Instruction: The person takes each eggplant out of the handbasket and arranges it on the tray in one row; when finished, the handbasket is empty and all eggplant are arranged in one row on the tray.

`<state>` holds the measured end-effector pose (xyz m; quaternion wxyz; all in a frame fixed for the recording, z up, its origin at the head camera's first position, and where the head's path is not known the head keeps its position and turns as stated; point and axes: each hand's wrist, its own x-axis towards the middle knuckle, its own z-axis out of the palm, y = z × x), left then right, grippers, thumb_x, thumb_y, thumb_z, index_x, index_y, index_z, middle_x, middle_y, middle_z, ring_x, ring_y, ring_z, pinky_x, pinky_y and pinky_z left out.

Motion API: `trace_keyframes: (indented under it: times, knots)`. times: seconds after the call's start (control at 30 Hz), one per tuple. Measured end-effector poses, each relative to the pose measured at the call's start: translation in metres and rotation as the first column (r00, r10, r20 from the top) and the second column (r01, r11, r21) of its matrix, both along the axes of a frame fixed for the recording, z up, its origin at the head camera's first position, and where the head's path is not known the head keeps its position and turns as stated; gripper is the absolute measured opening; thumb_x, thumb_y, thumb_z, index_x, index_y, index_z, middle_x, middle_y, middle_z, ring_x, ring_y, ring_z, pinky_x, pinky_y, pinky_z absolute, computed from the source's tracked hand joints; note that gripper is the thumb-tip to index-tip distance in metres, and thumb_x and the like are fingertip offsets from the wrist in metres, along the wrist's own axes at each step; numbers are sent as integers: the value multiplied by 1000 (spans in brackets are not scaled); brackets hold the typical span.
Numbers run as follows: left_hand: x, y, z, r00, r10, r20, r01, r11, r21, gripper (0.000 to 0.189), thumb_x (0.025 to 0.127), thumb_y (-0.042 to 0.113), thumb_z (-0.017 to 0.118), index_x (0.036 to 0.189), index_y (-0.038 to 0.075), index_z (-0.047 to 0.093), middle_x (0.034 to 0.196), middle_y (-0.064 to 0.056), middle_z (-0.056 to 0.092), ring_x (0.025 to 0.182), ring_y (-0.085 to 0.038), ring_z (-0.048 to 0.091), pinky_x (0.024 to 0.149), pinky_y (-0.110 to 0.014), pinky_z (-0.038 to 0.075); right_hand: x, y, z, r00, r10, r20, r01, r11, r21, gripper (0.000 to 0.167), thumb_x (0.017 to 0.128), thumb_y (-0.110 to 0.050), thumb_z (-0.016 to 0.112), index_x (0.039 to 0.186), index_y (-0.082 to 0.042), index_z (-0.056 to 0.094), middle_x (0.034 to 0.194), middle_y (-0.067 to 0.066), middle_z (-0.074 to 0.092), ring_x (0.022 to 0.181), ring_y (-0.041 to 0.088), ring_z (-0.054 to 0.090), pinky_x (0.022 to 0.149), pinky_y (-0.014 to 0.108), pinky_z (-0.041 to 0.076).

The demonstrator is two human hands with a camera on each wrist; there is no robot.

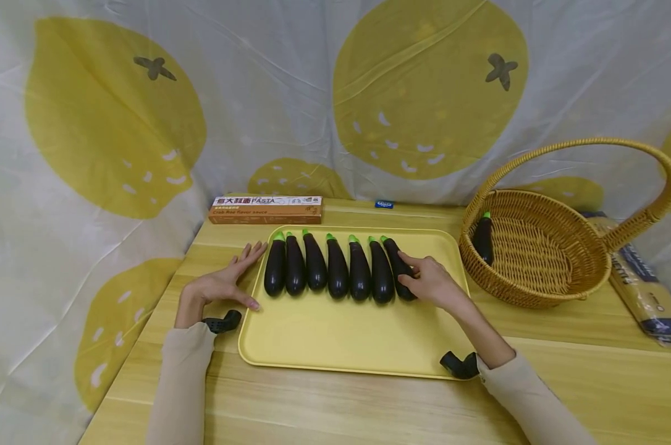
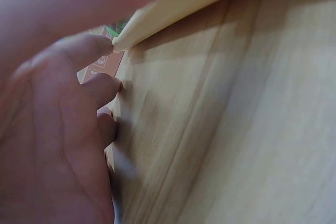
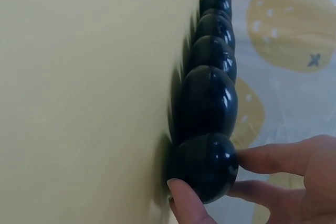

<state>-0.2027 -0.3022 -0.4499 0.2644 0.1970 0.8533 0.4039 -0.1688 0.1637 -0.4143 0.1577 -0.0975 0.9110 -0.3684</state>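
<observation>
Several dark purple eggplants [image 1: 338, 266] with green stem ends lie side by side in a row on a yellow tray [image 1: 335, 343]. My right hand [image 1: 432, 281] pinches the rightmost eggplant [image 3: 205, 166] between thumb and fingers; the right wrist view has the thumb on its near side and fingertips across from it. At the tray's left edge is my left hand [image 1: 224, 281], fingers stretched toward the back and thumb at the rim. The left wrist view shows its fingertips [image 2: 105, 45] close by the tray's edge, over the wooden table.
A wicker basket [image 1: 535, 290] with a tall handle stands right of the tray, one eggplant [image 1: 483, 240] inside. Behind the tray are a pasta box [image 1: 265, 210] and a small blue packet [image 1: 384, 204]. A plastic-wrapped package [image 1: 647, 290] lies beyond the basket. A lemon-print curtain [image 1: 269, 93] hangs behind.
</observation>
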Motion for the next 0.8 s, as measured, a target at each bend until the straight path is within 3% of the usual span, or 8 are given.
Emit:
trace_keyframes:
  times: [0.13, 0.4, 0.47, 0.57, 0.63, 0.7, 0.8]
  knots:
    - [0, 1, 1, 1000, 6, 7, -6, 1000, -4, 134, 73, 21, 95, 168, 18, 0, 173, -12, -22, 155, -41, -31, 119, -73, -19, 2, 0, 1, 1000, 2, 0, -2, 1000, -6, 61, 102, -16, 59, 159, -7, 39, 72, 7, 57, 43, 9, 33, 45, 24, 34]
    - [0, 1, 3, 1000, 15, 10, -15, 1000, -10, 134, 73, 21, 95, 169, 19, 0, 172, -14, -23, 154, -45, -31, 118, -75, -18, 4, 1, 1, 1000, 9, -13, -9, 1000, 6, 63, 102, -22, 63, 159, -7, 40, 76, 9, 57, 46, 10, 36, 49, 25, 36]
    - [1, 1, 3, 1000, 15, 12, -15, 1000, -3, 135, 73, 21, 95, 169, 19, 0, 172, -14, -23, 154, -45, -31, 118, -76, -18, 6, 2, 2, 1000, 11, -16, -11, 1000, 8, 63, 102, -23, 63, 159, -7, 40, 87, 15, 64, 47, 13, 39, 50, 26, 37]
    - [0, 1, 3, 1000, 8, 5, -8, 1000, 0, 134, 73, 21, 94, 169, 18, 0, 173, -13, -22, 155, -44, -30, 118, -75, -19, 10, 7, 9, 1000, 5, -26, -4, 1000, 26, 62, 103, -27, 62, 159, -8, 41, 114, 28, 65, 66, 21, 61, 57, 28, 46]
    - [0, 1, 2, 1000, 3, 2, -3, 1000, 0, 134, 74, 21, 94, 169, 18, 0, 173, -13, -22, 155, -43, -30, 119, -74, -19, 12, 14, 17, 999, 2, -47, -1, 1000, 24, 61, 104, -29, 61, 158, -8, 43, 129, 31, 61, 88, 30, 70, 66, 32, 53]
    - [0, 1, 2, 1000, -1, -1, 1, 1000, -3, 133, 74, 21, 94, 169, 19, 0, 173, -13, -21, 155, -42, -30, 119, -74, -19, 14, 23, 26, 998, -8, -67, 8, 1000, 8, 58, 104, -31, 61, 156, -8, 47, 133, 30, 61, 108, 36, 69, 73, 35, 57]
    - [0, 2, 1, 1000, -2, -2, 2, 1000, -6, 133, 74, 21, 94, 168, 18, 0, 173, -13, -21, 155, -42, -30, 119, -73, -20, 16, 44, 39, 995, -26, -98, 21, 998, -53, 53, 106, -32, 60, 152, -7, 52, 131, 26, 67, 111, 40, 68, 76, 34, 59]
